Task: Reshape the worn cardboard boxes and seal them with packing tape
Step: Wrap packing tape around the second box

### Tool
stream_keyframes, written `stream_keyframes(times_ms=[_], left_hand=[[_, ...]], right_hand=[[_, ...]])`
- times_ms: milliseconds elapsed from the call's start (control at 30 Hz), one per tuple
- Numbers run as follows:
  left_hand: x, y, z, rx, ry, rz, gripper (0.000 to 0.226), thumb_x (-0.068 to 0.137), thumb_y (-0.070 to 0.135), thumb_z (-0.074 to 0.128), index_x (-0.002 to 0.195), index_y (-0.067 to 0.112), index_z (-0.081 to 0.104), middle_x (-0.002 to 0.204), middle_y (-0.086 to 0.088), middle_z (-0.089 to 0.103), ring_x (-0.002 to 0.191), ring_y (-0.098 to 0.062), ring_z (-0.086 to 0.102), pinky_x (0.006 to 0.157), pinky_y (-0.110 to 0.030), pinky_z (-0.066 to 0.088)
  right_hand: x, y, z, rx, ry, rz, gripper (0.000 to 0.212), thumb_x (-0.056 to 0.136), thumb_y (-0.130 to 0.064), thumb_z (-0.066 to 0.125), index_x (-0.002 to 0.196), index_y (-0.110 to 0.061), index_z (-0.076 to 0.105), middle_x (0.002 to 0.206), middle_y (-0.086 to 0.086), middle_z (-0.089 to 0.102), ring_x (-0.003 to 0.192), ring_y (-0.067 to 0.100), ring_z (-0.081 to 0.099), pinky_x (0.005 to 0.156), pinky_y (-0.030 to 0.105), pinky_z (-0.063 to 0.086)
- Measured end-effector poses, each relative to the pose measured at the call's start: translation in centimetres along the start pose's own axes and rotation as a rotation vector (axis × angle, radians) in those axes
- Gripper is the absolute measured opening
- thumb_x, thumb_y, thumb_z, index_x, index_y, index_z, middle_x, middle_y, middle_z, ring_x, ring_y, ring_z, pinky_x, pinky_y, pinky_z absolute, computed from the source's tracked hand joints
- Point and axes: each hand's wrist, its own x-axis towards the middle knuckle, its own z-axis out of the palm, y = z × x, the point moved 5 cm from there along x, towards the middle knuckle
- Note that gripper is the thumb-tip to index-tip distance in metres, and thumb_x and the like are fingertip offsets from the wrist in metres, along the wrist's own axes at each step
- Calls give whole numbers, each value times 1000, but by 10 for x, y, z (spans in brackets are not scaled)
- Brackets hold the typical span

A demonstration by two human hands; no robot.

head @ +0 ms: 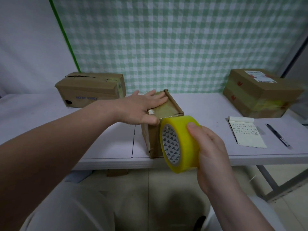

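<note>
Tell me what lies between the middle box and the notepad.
Only bare table lies between the middle box and the notepad, as the head view shows.

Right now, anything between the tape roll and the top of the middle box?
Nothing visible. The right hand holds the tape roll at the near top edge of the middle box, a strip already running onto the top. The left hand presses flat on that top.
</note>
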Motion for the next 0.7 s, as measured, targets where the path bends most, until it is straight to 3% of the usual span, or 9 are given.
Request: stream_keyframes(times_ms=[133,267,433,600,700], left_hand=[[-12,12,6,57,36,130,61,100,31,37,149,33,1,159,10,-5,144,-4,-9,116,-42,-12],[-16,18,14,59,45,164,75,97,14,42,137,52,-8,159,8,-11,145,-8,-14,113,-44,-15],[-10,14,11,43,55,147,74,97,19,47,135,53,-7,159,6,-10,145,-12,-12,115,-47,-12],[-6,11,10,-1,51,117,74,96,22,52,136,52,-2,159,8,-8,146,-11,-9,116,-45,-11],[-5,9,9,-38,41,87,70,88,34,47,137,53,1,159,7,-8,145,-8,-9,117,-43,-11]], right_hand=[[5,5,4,25,17,-16,31,70,-40,63,82,-11,60,68,7,47,62,15,45,48,21,39],[6,7,5,49,-3,-20,28,72,-39,62,81,-13,61,69,6,50,62,15,48,49,21,42],[-2,18,5,6,-156,7,27,88,-37,62,81,-11,68,69,1,68,62,11,63,56,18,49],[-13,25,-5,-25,-133,-70,34,77,-40,59,80,-7,66,71,2,65,67,11,58,61,19,46],[-24,39,-12,-12,-90,-43,40,75,-41,60,83,-2,64,69,2,62,64,11,54,57,18,44]])
